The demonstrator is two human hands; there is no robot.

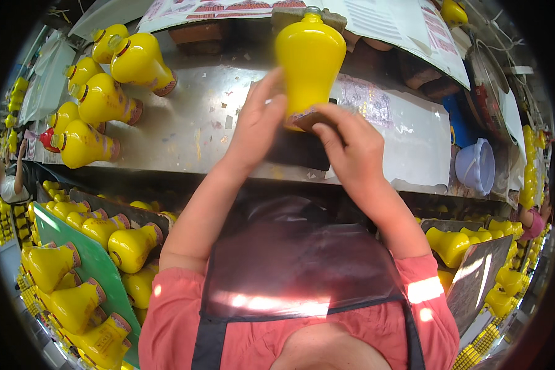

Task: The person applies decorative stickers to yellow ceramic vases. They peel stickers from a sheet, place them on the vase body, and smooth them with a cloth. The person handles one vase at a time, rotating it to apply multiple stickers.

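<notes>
A glossy yellow bottle lies in front of me, its neck pointing away and resting at a dark block. A patterned band circles its base, at the end near me. My left hand is beside the bottle's left side, fingers stretched out and slightly blurred; whether they touch it I cannot tell. My right hand pinches a flat brown scraper-like piece against the band. Beneath the base is a dark pad. Several finished-looking yellow bottles stand at the table's left.
Printed sheets cover the far edge, and a white sheet lies on the metal table. A pale bucket stands at the right. Crates of yellow bottles flank me, with a green board at left. Other people appear at both rims.
</notes>
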